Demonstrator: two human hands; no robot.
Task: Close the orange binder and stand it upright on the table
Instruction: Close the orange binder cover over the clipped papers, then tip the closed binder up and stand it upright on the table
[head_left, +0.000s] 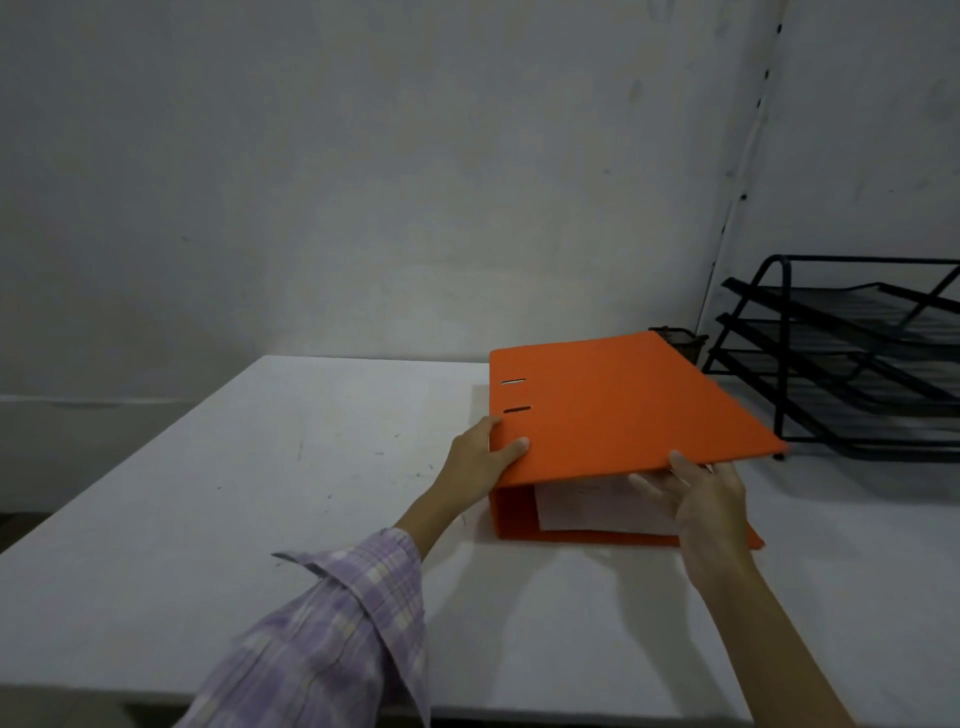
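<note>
The orange binder (618, 405) lies flat on the white table (311, 467), spine to the left, with its top cover raised at a slant and white papers (582, 512) showing inside. My left hand (485, 457) grips the cover near the spine, thumb on top by the two slots. My right hand (701, 499) holds the cover's near edge, thumb above and fingers underneath. The back cover rests on the table.
A black wire paper tray rack (852, 358) with three tiers stands at the right, close behind the binder. A small dark mesh holder (680, 340) peeks out behind the cover. A grey wall rises beyond the table's far edge.
</note>
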